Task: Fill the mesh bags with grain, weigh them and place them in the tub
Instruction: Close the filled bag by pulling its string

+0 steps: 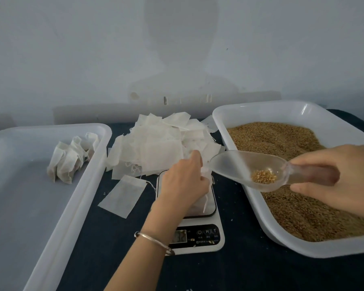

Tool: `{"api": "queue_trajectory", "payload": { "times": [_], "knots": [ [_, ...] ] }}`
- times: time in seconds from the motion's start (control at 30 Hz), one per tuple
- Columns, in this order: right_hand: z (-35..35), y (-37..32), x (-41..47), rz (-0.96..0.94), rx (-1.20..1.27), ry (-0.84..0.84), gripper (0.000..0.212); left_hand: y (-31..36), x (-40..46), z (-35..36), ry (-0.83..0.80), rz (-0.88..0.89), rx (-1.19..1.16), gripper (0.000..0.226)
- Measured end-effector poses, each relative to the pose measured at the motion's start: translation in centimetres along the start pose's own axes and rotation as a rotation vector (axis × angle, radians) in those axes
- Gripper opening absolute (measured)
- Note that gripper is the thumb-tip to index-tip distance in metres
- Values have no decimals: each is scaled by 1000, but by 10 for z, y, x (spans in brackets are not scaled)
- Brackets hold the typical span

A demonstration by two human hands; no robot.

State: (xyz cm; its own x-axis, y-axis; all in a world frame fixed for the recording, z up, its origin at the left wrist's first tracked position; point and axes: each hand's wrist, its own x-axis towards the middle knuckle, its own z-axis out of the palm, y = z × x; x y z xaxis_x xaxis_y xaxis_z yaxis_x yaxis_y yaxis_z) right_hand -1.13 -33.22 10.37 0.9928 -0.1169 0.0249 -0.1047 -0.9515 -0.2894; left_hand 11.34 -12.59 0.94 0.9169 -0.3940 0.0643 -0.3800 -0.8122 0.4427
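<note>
- Left hand pinches the mesh bag open on the scale; a slack mouth could spill grain onto the table.
- Right hand grips the scoop, nearly empty; tipping wide misses the bag.

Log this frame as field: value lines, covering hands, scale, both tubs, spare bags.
left hand: pinches the mesh bag open on the scale
right hand: holds the clear scoop, a little grain in it, tip at the bag's mouth
left tub: a few filled bags
right tub: loose grain
empty bags: heaped behind the scale
scale readout: unreadable
</note>
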Motion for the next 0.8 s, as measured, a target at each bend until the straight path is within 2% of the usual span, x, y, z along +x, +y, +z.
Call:
{"api": "queue_trajectory", "payload": {
  "times": [0.13,0.23,0.5,0.6,0.8],
  "knots": [
    [-2,-14,9,-49,-58,-48,38,-14,-4,-8,-21,-35,-258,7],
    [-2,-22,17,-84,-124,-82,28,-21,-8,-11,23,-34,-379,5],
    [-5,-35,34,-91,-248,-114,14,-22,-12,-15,64,-34,-474,10],
    [-7,-40,36,-73,-288,-126,2,-21,-14,-16,58,-47,-498,11],
    [-12,-56,38,-66,-349,-126,4,-18,-16,-17,65,-45,-514,14]
  ]
}}
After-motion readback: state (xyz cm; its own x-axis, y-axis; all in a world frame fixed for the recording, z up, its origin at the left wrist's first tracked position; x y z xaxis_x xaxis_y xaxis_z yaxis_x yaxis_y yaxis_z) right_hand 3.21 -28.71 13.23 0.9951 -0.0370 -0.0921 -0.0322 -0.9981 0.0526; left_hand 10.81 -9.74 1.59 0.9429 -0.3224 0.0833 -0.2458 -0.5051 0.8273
